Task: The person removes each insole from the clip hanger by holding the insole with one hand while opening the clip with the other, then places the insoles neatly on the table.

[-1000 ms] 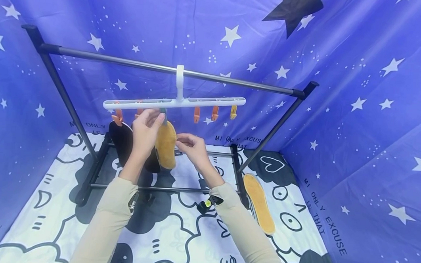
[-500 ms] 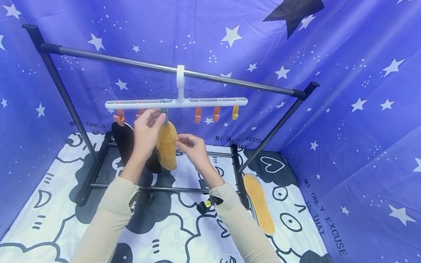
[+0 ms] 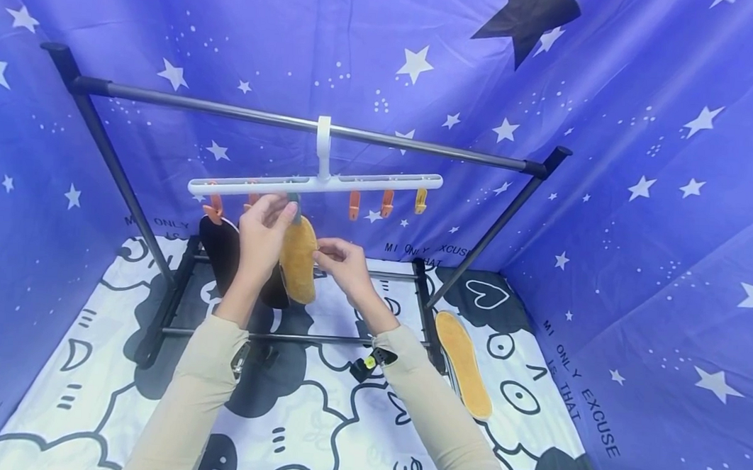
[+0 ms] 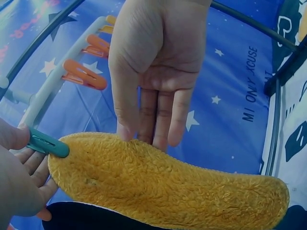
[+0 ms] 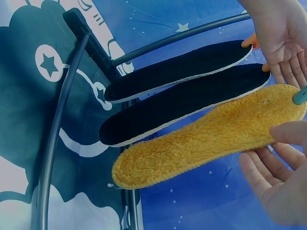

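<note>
Two hands are at work near the centre of the head view, both on one yellow fleece insole (image 3: 299, 263) that hangs toe to heel below the hanger. The left hand (image 3: 260, 230) has its grip pinched on the single teal clothespin (image 4: 47, 143), whose end overlaps the insole's upper tip. The right hand (image 3: 346, 265) has its grip pinched on the insole's right edge, thumb on one face and fingers behind.

Left of centre hang two black insoles (image 5: 187, 105), partly hidden by the left hand in the head view. Six clothespins show on the one white hanger (image 3: 379, 184): besides the teal one, two orange clothespins (image 3: 213, 209) at left, two more orange at right of centre, and one yellow clothespin (image 3: 421, 201) near the right end. The hanger hooks over the top rail of one metal rack (image 3: 432, 147).

A second yellow insole (image 3: 463, 365) lies flat at right, just beside the rack's base, on a black-and-white printed cloth (image 3: 86, 404). One blue star-patterned curtain (image 3: 310, 47) fills the upper frame.
</note>
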Motion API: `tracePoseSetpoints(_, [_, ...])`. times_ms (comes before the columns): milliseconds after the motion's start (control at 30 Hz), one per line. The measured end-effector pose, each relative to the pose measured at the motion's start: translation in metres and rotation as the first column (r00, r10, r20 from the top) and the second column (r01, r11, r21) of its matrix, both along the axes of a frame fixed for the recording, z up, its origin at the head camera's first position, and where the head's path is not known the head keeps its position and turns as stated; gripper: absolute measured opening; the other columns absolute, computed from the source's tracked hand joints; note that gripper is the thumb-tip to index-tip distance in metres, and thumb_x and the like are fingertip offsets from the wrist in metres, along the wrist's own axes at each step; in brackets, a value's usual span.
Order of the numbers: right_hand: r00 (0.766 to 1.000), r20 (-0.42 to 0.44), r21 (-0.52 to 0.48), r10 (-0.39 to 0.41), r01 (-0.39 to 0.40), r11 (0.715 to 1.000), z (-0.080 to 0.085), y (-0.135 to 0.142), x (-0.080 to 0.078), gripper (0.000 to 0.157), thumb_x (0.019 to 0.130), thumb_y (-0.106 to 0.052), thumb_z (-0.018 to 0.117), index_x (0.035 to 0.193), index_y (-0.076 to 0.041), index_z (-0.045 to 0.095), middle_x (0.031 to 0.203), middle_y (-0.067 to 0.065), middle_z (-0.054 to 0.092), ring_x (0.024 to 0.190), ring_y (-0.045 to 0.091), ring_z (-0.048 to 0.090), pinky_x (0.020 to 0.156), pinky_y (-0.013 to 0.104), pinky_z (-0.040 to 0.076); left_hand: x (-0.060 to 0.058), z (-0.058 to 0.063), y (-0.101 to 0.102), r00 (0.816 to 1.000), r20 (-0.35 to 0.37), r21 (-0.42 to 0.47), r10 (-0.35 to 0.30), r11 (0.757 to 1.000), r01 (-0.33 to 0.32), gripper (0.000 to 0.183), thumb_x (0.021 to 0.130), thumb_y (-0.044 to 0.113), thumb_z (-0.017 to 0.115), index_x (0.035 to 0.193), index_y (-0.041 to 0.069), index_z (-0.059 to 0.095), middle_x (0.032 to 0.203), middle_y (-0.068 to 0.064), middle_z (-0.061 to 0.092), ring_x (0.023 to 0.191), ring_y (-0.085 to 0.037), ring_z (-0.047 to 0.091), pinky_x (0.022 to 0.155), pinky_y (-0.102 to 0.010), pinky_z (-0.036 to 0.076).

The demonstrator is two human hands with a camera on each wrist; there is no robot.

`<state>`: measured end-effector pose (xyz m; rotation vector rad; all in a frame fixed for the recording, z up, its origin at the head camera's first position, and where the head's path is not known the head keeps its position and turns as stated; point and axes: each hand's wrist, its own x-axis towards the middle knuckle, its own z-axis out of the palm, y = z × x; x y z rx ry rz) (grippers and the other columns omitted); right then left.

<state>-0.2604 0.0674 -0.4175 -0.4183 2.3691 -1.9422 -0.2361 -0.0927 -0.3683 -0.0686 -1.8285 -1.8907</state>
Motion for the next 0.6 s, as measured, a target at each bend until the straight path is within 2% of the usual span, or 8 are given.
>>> tracePoseSetpoints(333, [1.0, 0.009, -0.023, 0.008, -0.008, 1.0, 0.0005, -0.0021, 0.0006, 0.025, 0.093, -0.002, 0.069, 0.116, 0.008, 0.07, 0.11, 0.028, 0.072, 0.089, 0.014, 0.072, 0.083, 0.031, 0.064, -0.0002, 0.0, -0.0021, 1.0, -0.005, -0.021, 0.003, 1.0, -0.003, 0.031, 0.101, 0.009, 0.063, 0.125, -0.009, 0.064, 0.127, -0.027, 0.068, 0.121, -0.035, 0.066, 0.111, -0.04, 0.051])
tracePoseSetpoints(600, [1.0, 0.017, -0.026, 0.01, -0.009, 1.0, 0.0015, -0.0042, 0.0019, 0.026, 0.093, -0.001, 0.069, 0.116, 0.009, 0.07, 0.111, 0.028, 0.073, 0.091, 0.019, 0.074, 0.083, 0.033, 0.064, 0.0014, 0.0008, -0.0025, 1.0, -0.015, -0.034, 0.004, 0.999, -0.004, 0.031, 0.1, 0.01, 0.065, 0.124, -0.01, 0.065, 0.125, -0.028, 0.068, 0.121, -0.037, 0.066, 0.111, -0.042, 0.05])
